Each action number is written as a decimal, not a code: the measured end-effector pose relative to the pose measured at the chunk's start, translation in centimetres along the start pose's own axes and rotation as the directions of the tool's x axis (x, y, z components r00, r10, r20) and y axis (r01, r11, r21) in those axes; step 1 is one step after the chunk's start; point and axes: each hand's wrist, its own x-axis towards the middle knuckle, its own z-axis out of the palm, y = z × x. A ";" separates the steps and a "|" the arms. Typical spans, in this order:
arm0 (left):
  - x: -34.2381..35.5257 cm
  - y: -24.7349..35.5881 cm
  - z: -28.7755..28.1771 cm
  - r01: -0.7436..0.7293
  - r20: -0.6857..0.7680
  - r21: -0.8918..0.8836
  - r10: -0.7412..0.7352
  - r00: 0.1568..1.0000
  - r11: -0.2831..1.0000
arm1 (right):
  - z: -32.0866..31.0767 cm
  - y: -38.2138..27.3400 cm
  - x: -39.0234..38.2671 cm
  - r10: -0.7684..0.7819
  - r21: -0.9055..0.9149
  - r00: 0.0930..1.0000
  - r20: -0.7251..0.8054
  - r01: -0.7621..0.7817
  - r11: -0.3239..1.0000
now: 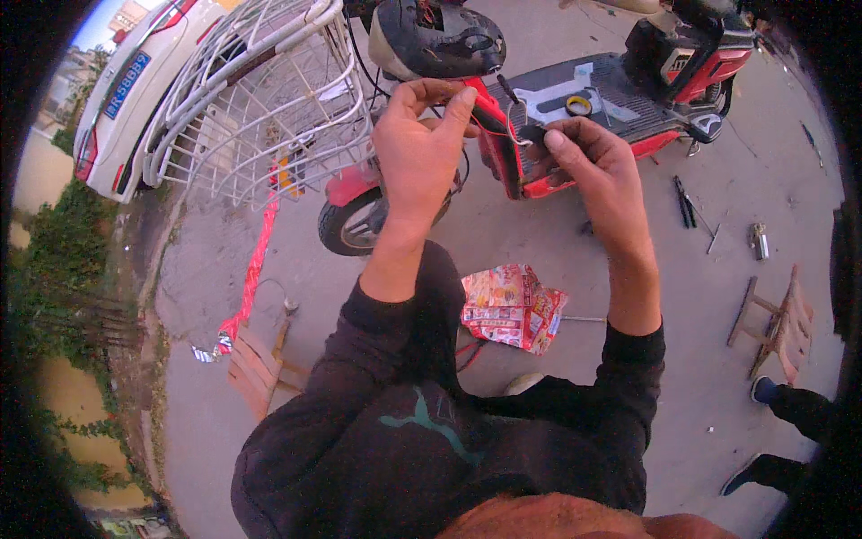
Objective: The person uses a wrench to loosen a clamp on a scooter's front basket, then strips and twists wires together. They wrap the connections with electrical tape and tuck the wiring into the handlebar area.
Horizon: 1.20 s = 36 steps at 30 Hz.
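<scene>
My left hand (417, 148) is raised in front of a red electric scooter (575, 108) and pinches a thin red wire (489, 130) between thumb and forefinger. My right hand (593, 162) pinches the other end of the same wire, where a small dark piece sits at the fingertips. The wire runs between both hands just in front of the scooter's red front panel. Behind it a roll of tape (579, 105) lies on the scooter's grey footboard.
A white wire basket (269, 90) fills the upper left, a white car (135, 90) behind it. A crumpled red printed bag (512, 307), dark tools (685, 202), a small metal part (760, 241) and wooden stools (774, 325) (265, 368) lie on concrete. Another person's feet (781, 431) stand at right.
</scene>
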 end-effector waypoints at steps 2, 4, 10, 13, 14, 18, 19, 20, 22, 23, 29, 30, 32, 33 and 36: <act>0.0 0.2 0.7 0.058 -0.036 -0.118 -0.063 0.997 0.991 | 0.4 -0.2 -0.3 0.013 -0.014 1.000 -0.014 -0.014 1.000; 0.3 0.1 1.1 0.040 -0.043 -0.200 -0.050 0.998 0.979 | 0.5 -0.4 -0.3 -0.006 -0.041 0.999 -0.045 0.004 0.999; 1.0 0.1 0.1 0.104 0.063 -0.381 -0.086 0.994 0.919 | 1.5 -1.5 1.1 -0.037 -0.031 0.996 -0.078 0.034 0.999; 0.9 0.2 -0.3 0.142 0.060 -0.425 -0.129 0.990 0.894 | 2.8 -2.8 2.8 -0.079 -0.149 0.995 -0.062 0.070 0.986; 0.8 0.2 -0.7 0.154 0.059 -0.431 -0.142 0.988 0.889 | 3.4 -3.2 3.5 -0.087 -0.206 0.995 -0.040 0.077 0.975; 0.9 0.2 -1.7 0.176 0.057 -0.464 -0.169 0.984 0.868 | 5.0 -3.7 7.3 -0.158 -0.407 0.987 0.042 0.161 0.899; 1.0 0.1 -1.8 0.185 0.061 -0.490 -0.178 0.982 0.852 | 5.2 -3.9 8.2 -0.111 -0.479 0.990 0.086 0.139 0.867; 1.1 0.1 -1.8 0.193 0.066 -0.516 -0.187 0.980 0.834 | 5.4 -4.1 8.8 -0.060 -0.550 0.990 0.125 0.120 0.827; 1.1 -0.1 -1.8 0.200 0.068 -0.577 -0.198 0.978 0.792 | 5.9 -4.4 9.2 -0.061 -0.580 0.987 0.146 0.135 0.804; 1.0 0.1 -1.7 0.196 0.066 -0.612 -0.197 0.978 0.766 | 6.1 -4.6 9.3 -0.062 -0.595 0.986 0.155 0.143 0.791; 0.4 0.4 -2.5 0.277 0.145 -0.736 -0.256 0.956 0.618 | 6.4 -5.0 9.6 0.048 -0.628 0.980 0.196 0.088 0.773; 0.6 0.4 -2.6 0.294 0.164 -0.752 -0.266 0.950 0.589 | 6.6 -5.4 9.6 0.079 -0.594 0.977 0.199 0.056 0.802; 0.7 0.8 -2.8 0.305 0.177 -0.767 -0.270 0.946 0.565 | 6.9 -6.2 9.3 0.140 -0.521 0.968 0.210 -0.010 0.853; 0.7 0.9 -2.9 0.309 0.184 -0.774 -0.271 0.945 0.553 | 6.9 -6.1 9.3 0.150 -0.475 0.964 0.220 -0.028 0.880; 0.9 0.8 -3.4 0.332 0.236 -0.765 -0.241 0.942 0.552 | 6.6 -5.6 9.2 0.181 -0.356 0.952 0.246 -0.085 0.931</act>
